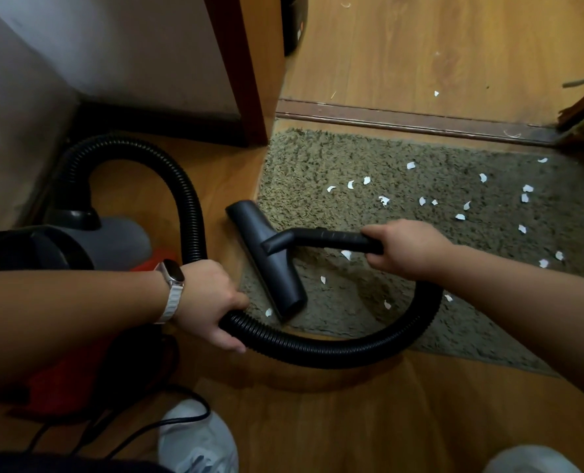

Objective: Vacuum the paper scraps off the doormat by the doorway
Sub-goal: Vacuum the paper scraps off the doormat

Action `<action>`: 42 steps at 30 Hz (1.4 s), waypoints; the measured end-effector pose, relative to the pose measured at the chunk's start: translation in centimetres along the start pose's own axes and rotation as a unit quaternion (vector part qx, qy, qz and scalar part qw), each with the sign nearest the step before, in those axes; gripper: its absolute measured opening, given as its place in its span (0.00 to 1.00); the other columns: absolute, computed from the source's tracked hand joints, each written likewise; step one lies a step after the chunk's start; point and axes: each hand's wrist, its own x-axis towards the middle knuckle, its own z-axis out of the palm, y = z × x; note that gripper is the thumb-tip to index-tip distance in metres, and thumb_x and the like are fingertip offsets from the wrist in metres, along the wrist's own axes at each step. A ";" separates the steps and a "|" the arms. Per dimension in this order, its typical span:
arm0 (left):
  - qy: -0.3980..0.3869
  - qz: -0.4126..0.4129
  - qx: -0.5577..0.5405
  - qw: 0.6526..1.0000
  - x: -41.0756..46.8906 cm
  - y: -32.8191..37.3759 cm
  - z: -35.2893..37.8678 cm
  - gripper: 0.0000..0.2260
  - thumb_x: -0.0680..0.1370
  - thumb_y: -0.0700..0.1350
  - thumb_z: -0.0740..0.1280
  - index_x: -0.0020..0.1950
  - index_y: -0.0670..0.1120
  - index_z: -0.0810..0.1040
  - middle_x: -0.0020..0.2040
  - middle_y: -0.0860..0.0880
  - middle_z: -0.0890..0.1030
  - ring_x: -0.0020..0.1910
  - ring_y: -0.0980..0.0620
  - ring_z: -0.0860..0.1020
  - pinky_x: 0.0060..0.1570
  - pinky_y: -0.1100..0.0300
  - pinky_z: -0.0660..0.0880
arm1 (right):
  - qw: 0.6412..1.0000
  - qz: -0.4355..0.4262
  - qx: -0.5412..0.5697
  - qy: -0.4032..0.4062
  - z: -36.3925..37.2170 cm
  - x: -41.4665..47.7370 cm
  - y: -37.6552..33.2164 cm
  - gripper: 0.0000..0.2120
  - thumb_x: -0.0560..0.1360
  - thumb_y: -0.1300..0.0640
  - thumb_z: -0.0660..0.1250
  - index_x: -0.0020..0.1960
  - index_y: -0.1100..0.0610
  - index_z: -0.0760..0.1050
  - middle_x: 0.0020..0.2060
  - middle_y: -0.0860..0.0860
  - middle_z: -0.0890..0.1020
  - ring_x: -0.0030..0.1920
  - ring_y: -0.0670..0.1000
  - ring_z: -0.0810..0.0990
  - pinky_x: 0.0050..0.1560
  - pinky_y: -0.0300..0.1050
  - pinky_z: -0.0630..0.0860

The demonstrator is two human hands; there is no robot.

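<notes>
Nozzle (pixel 266 257) on doormat (pixel 317 158) left edge; paper scraps (pixel 384 200) right of it; vacuum body (pixel 61 247) left.

Orange-brown wood floor (pixel 317 421) meets a pale wall (pixel 113 46), dark skirting (pixel 154 121) and brown door frame (pixel 246 63)

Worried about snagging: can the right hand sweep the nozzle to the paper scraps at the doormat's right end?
Probably yes: the right hand grips the wand, only bare doormat lies between nozzle and paper scraps, and the hose curves slack.

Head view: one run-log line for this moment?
left hand: grips hose | right hand: grips wand | nozzle: at doormat left edge | paper scraps: many on doormat
</notes>
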 end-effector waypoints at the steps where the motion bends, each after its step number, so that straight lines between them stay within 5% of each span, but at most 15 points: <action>1: 0.002 -0.003 -0.002 1.000 0.2 0.0 0.1 0.35 0.69 0.79 0.49 0.44 0.50 0.76 0.35 0.50 0.81 0.34 0.46 0.80 0.41 0.53 0.79 | 1.000 0.014 0.006 0.001 -0.3 0.0 0.4 0.08 0.75 0.46 0.64 0.52 0.47 0.73 0.33 0.45 0.74 0.36 0.52 0.77 0.34 0.44 0.74; 5: 0.005 -0.012 -0.013 1.000 0.4 -0.1 0.1 0.36 0.69 0.80 0.46 0.45 0.51 0.76 0.35 0.51 0.81 0.34 0.47 0.80 0.41 0.52 0.79 | 0.999 0.034 0.012 0.004 -0.7 -0.1 1.3 0.06 0.75 0.47 0.65 0.50 0.48 0.73 0.33 0.45 0.75 0.35 0.52 0.76 0.33 0.44 0.71; 9: 0.038 -0.005 -0.021 0.999 0.5 0.1 -0.1 0.39 0.67 0.80 0.42 0.43 0.50 0.76 0.34 0.51 0.80 0.33 0.47 0.80 0.37 0.53 0.78 | 0.999 -0.035 -0.004 -0.005 -0.4 -0.4 1.1 0.09 0.75 0.46 0.65 0.54 0.47 0.74 0.33 0.45 0.75 0.35 0.51 0.76 0.33 0.43 0.70; 16: 0.035 -0.008 -0.042 0.998 0.9 0.7 -0.8 0.39 0.66 0.80 0.42 0.43 0.51 0.76 0.35 0.54 0.79 0.33 0.52 0.78 0.35 0.57 0.76 | 0.992 -0.116 -0.052 -0.023 0.8 -0.9 0.0 0.21 0.76 0.43 0.62 0.69 0.43 0.70 0.49 0.48 0.80 0.48 0.52 0.80 0.38 0.42 0.67; 24: 0.034 -0.024 -0.031 0.999 1.2 0.4 -0.5 0.40 0.65 0.81 0.39 0.45 0.52 0.76 0.35 0.52 0.81 0.35 0.49 0.80 0.38 0.54 0.78 | 0.999 -0.030 -0.029 0.023 -0.4 -0.5 2.7 0.12 0.76 0.45 0.65 0.58 0.47 0.74 0.36 0.47 0.74 0.37 0.52 0.75 0.36 0.45 0.75; 33: 0.024 0.002 -0.048 0.999 1.0 0.4 -0.2 0.38 0.66 0.80 0.42 0.45 0.52 0.76 0.36 0.53 0.80 0.34 0.51 0.79 0.38 0.55 0.77 | 0.989 -0.135 -0.064 -0.024 0.5 -0.9 -0.3 0.19 0.77 0.42 0.63 0.66 0.44 0.71 0.49 0.49 0.79 0.47 0.54 0.80 0.39 0.42 0.68; 39: 0.000 0.015 -0.045 0.999 0.6 0.4 -0.2 0.37 0.68 0.81 0.47 0.45 0.51 0.77 0.36 0.53 0.81 0.34 0.51 0.80 0.38 0.55 0.79 | 0.980 -0.174 -0.081 -0.049 1.0 -1.2 -2.6 0.18 0.78 0.44 0.61 0.66 0.46 0.70 0.48 0.49 0.76 0.47 0.55 0.80 0.38 0.45 0.70; 42: 0.076 0.035 -0.037 0.996 0.0 0.4 0.1 0.31 0.70 0.78 0.52 0.39 0.51 0.76 0.30 0.54 0.78 0.28 0.52 0.78 0.29 0.58 0.76 | 0.985 -0.154 -0.074 -0.035 0.4 -1.1 -1.7 0.18 0.78 0.44 0.62 0.66 0.45 0.70 0.48 0.49 0.76 0.45 0.54 0.79 0.38 0.43 0.68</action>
